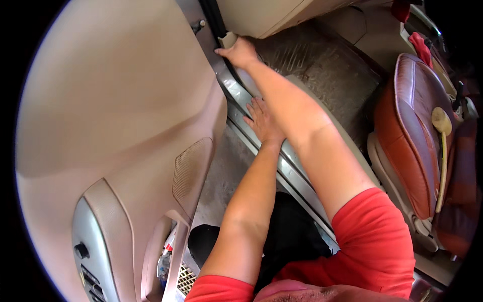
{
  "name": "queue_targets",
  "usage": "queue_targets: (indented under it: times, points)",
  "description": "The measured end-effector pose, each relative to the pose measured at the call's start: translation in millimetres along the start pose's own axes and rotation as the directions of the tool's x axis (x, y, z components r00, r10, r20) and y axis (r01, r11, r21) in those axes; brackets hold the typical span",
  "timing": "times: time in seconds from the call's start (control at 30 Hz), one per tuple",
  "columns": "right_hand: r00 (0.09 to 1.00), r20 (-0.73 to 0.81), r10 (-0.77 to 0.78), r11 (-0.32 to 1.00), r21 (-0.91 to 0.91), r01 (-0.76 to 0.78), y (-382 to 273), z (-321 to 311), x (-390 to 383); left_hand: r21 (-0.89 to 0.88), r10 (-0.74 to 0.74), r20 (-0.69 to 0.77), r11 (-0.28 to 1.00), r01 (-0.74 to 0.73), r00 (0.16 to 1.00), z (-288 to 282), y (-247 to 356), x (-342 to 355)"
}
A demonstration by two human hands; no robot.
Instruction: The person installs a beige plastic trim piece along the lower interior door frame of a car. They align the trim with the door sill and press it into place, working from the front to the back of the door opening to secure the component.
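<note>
My left hand (263,123) lies with spread fingers on the silver door sill (297,178) of a car. Farther forward, my right hand (240,53) reaches across to the foot of the door pillar. It grips the lower end of a beige trim piece (229,39), its thumb stretched toward the metal door frame. The other fingers of that hand are mostly hidden. A black rubber door seal (212,17) runs down beside the trim. My right forearm passes over the sill, to the right of my left hand.
The open beige door (121,90) fills the left, with a speaker grille (192,168) and a switch panel (93,251). A dark floor mat (322,65) lies inside. On the brown leather seat (415,121) rests a long-handled pale tool with a rounded head (441,121).
</note>
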State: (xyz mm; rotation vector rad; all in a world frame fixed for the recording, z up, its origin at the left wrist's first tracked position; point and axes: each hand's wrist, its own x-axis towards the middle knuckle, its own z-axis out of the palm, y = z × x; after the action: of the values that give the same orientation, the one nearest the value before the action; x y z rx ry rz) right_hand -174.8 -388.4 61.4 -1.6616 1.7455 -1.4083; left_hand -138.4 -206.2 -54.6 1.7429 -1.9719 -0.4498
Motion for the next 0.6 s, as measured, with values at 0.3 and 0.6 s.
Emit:
queue_targets:
  times: [0.3,0.6]
  points:
    - [0.974,0.004,-0.227,0.957,-0.186,0.224,17.1,-6.9,13.7,0.044,0.007,0.007,0.999,-0.007,1.000,-12.9,14.3,-3.1]
    - [0.973,0.112,-0.201,0.943,-0.249,0.223,20.4,-22.4,19.5,0.000,0.043,-0.063,0.999,-0.043,0.997,-0.9,9.6,1.1]
